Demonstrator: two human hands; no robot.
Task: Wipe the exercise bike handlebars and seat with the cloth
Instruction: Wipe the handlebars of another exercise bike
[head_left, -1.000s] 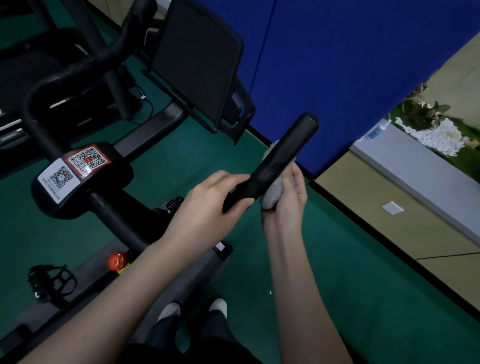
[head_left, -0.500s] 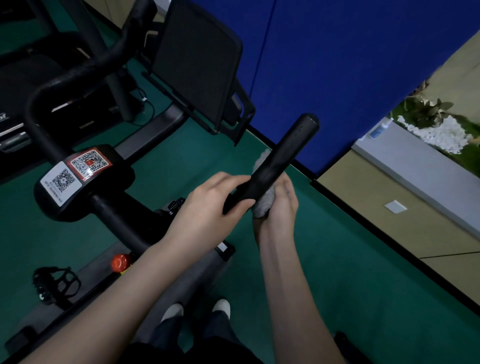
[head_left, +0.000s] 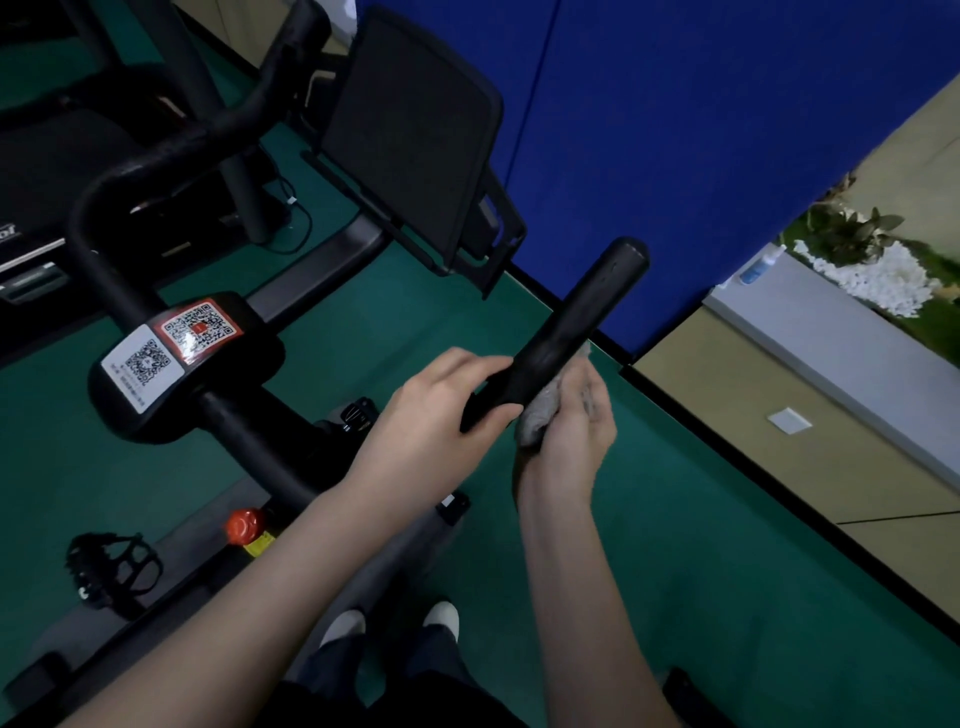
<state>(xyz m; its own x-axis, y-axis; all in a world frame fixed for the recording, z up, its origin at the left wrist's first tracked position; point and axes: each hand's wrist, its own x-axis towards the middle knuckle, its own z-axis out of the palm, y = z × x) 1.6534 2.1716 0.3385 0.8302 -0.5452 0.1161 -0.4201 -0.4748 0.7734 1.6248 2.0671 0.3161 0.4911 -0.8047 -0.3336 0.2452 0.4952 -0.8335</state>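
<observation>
the handlebar grip (head_left: 571, 332) is clasped at its lower end by the curled fingers of the left hand (head_left: 431, 415), the cloth (head_left: 540, 415) is held against its underside, apparently bunched in the right hand (head_left: 566, 441), and the far bar (head_left: 156, 171) and the unseen seat are judged still to be wiped.

Matte black on the handlebar (head_left: 576, 332) and the screen back (head_left: 410, 130), mottled grey on the cloth (head_left: 540, 415), deep green on the floor mat (head_left: 727, 545), plain blue on the wall panel (head_left: 675, 130), black QR squares on a white sticker (head_left: 140, 366) and a red-orange sticker (head_left: 200, 330), red-orange on the knob (head_left: 243, 525), white on the pebbles (head_left: 872, 280).
</observation>
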